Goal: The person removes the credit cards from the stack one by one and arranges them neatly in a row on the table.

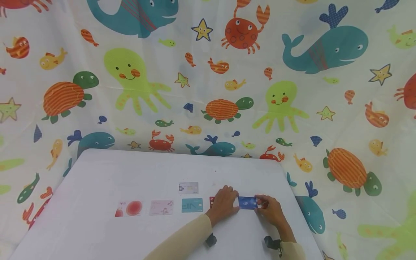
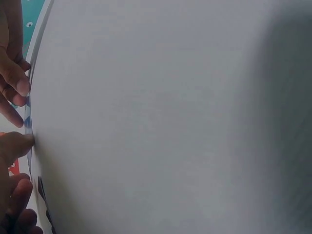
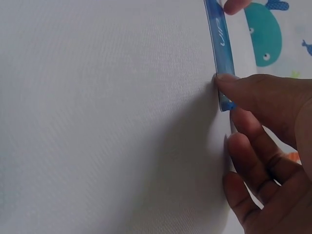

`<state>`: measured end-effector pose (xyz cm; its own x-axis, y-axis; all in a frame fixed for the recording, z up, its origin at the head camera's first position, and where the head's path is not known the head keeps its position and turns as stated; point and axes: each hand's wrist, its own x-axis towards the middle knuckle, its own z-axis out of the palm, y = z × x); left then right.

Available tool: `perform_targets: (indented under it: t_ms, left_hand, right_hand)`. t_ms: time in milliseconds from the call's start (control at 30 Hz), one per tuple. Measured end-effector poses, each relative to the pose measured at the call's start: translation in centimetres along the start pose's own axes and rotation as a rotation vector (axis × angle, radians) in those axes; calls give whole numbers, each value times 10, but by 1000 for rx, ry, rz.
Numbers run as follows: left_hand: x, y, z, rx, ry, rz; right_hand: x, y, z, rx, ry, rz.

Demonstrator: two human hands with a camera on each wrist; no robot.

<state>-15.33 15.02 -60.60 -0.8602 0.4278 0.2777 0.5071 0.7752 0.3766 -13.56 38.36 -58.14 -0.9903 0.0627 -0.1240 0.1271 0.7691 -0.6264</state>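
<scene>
A blue bank card (image 1: 247,203) with "VIP" lettering is at the right end of a row of cards. My right hand (image 1: 270,210) holds its right end between thumb and index finger; in the right wrist view the thumb (image 3: 234,87) presses on the card's corner. At the other end my left hand (image 1: 222,205) holds the card's left edge, thumb at the near corner and a finger at the far one. Beneath the left hand a red card (image 1: 212,200) shows only a strip, the rest hidden.
On the white table (image 1: 97,180) lie a teal card (image 1: 192,205), a pale pink card (image 1: 161,207), a white card with a red circle (image 1: 128,208), and a grey card (image 1: 188,188) behind the row. A curtain (image 1: 195,126) printed with sea animals hangs behind.
</scene>
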Motion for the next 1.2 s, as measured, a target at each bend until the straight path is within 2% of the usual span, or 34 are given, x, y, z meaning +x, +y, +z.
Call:
perform_targets:
  t_ms: [333, 667, 900, 1200]
  left_hand:
    - [-2, 0, -5, -4, -16, -5]
    - [-3, -7, -17, -36, 7, 5]
    - [-2, -17, -26, -37, 49, 19]
    - [-3, -35, -28, -76, 63, 16]
  right_hand:
    - [0, -1, 3, 15, 23, 13]
    - [2, -10, 10, 27, 87, 9]
    - [6, -20, 18, 62, 112, -19]
    - [12, -37, 26, 94, 113, -62]
